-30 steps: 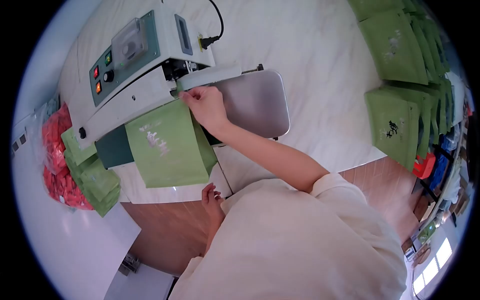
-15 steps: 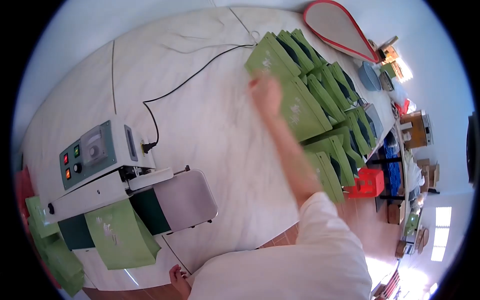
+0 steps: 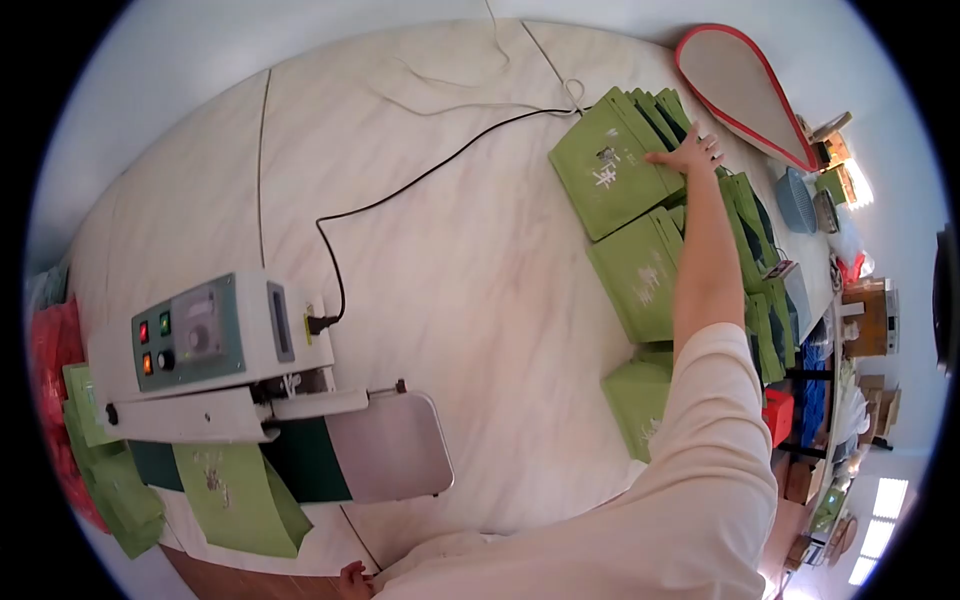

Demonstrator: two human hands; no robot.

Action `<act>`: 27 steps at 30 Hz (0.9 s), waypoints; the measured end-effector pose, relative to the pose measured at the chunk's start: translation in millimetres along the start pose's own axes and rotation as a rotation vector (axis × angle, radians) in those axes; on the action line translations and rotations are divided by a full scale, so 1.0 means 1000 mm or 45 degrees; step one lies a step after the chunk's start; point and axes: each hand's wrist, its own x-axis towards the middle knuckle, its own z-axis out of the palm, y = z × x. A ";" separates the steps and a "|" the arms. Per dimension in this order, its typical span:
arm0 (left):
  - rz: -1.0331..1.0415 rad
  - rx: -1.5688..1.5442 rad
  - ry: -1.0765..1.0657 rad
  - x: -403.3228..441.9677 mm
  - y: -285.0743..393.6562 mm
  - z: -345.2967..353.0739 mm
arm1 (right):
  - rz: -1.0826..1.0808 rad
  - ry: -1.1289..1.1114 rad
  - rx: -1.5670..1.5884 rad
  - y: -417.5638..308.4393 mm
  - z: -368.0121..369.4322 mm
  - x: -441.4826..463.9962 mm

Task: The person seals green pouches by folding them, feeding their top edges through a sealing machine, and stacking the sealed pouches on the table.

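My right hand (image 3: pixel 690 154) is over the top edges of the far row of green pouches, fingers spread and thumb pointing left. It appears to touch the front pouch (image 3: pixel 610 165), which has white lettering; the exact contact is hard to make out. Below it, another green pouch (image 3: pixel 640 280) fronts a second row, partly behind my forearm. My left hand (image 3: pixel 355 580) is low at the bottom edge, fingers loosely curled, with nothing visible in it. Left of centre, a band sealing machine (image 3: pixel 190 335) with lit buttons has a green pouch (image 3: pixel 235 500) lying on its belt.
A black power cord (image 3: pixel 400 180) runs from the machine across the pale table (image 3: pixel 480 300). A red-rimmed tray (image 3: pixel 745 90) lies at the far right, near a blue basket (image 3: pixel 795 200). More green pouches (image 3: pixel 125 500) and red bags (image 3: pixel 55 345) are at the left edge.
My right hand has moved right and its fingers have spread over the pouch tops. The view has shifted, and the pouch on the machine sits slightly further along to the left relative to it.
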 end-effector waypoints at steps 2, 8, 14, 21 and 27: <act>0.030 -0.037 -0.007 0.017 -0.008 -0.006 | -0.015 -0.154 0.105 0.006 -0.003 0.023; 0.120 -0.102 -0.073 0.042 -0.037 -0.003 | -0.317 -0.227 0.395 0.017 0.041 0.088; 0.203 -0.097 -0.076 0.054 -0.065 -0.002 | -0.641 -0.299 0.464 0.008 0.048 0.093; -0.016 -0.219 -0.111 0.051 -0.046 0.011 | -0.796 0.132 0.419 -0.035 0.018 0.049; -0.028 -0.281 0.016 0.000 0.040 0.053 | -0.844 0.232 0.602 -0.097 -0.056 -0.039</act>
